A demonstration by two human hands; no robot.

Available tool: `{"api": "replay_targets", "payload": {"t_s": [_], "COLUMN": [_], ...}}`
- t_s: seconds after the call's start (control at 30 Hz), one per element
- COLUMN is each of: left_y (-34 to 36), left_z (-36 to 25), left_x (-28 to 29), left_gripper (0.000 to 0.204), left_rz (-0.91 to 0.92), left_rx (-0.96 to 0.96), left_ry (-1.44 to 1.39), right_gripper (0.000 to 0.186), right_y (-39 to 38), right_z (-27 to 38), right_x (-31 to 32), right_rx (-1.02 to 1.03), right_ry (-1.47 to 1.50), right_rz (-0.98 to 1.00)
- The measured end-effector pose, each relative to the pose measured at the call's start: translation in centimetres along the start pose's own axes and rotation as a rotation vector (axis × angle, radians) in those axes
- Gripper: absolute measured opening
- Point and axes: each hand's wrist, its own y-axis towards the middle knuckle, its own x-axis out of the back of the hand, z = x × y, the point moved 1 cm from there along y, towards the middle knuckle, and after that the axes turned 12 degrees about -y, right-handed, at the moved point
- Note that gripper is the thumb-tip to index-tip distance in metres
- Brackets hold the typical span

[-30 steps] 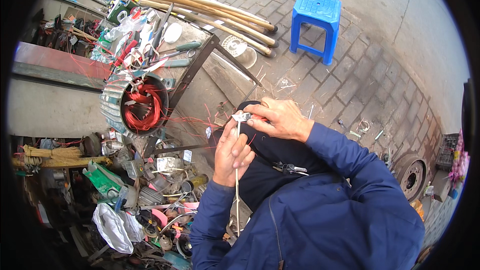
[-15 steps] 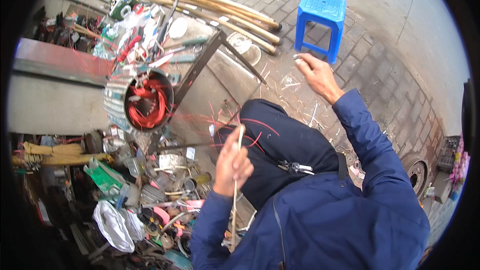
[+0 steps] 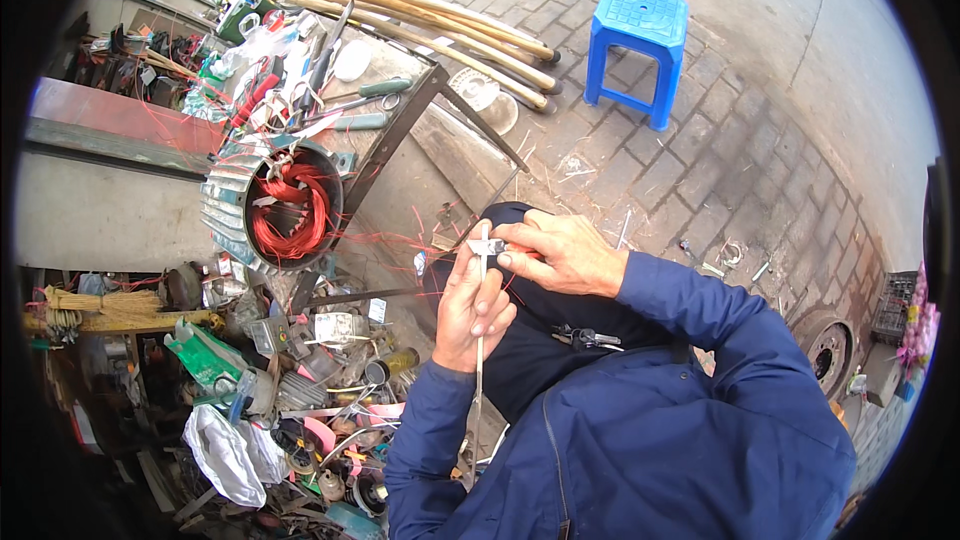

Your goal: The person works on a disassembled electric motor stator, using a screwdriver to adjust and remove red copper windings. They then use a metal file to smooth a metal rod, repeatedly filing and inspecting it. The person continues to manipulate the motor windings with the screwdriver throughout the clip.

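Upright in my left hand [image 3: 470,305] is a thin pale wooden strip [image 3: 480,345], with its lower end running down along my jacket. Thumb and fingers close round it near the top. My right hand [image 3: 570,252] grips a utility knife [image 3: 489,247], whose short metal blade lies across the strip just above my left fingers. Most of its handle, orange where it shows, is hidden in my palm. Left of both hands lies a finned motor housing [image 3: 225,190], its open end packed with red wire coils [image 3: 300,215]. Loose red wires trail from it toward my knee.
A metal-framed bench [image 3: 395,140] carries scissors, a green-handled tool [image 3: 385,87] and other tools. Long wooden poles [image 3: 430,15] lie beyond it. A blue plastic stool [image 3: 642,15] stands on the paving. Mixed scrap [image 3: 330,420] and a white bag [image 3: 225,450] fill the lower left.
My right hand has come in from beside the stool to the left hand, bringing the utility knife against the strip's top. My left hand has barely moved and keeps hold of the strip.
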Motion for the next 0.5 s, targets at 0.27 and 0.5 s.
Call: {"api": "replay_targets", "payload": {"t_s": [0.27,0.5], "left_y": [-0.3,-2.2], "left_z": [0.6,0.6], "left_x": [0.0,-0.5], "left_gripper": [0.047,0.048], "left_rz": [-0.015,0.106], "left_rx": [0.002,0.042], "left_ry": [0.029,0.095], "right_gripper": [0.03,0.035], "right_y": [-0.6,2.6], "right_z": [-1.8,-5.2], "right_x": [-0.8,3.7], "right_rx": [-0.052,-0.398], "right_ry": [-0.051,0.138], "right_rz": [-0.028,-0.234]}}
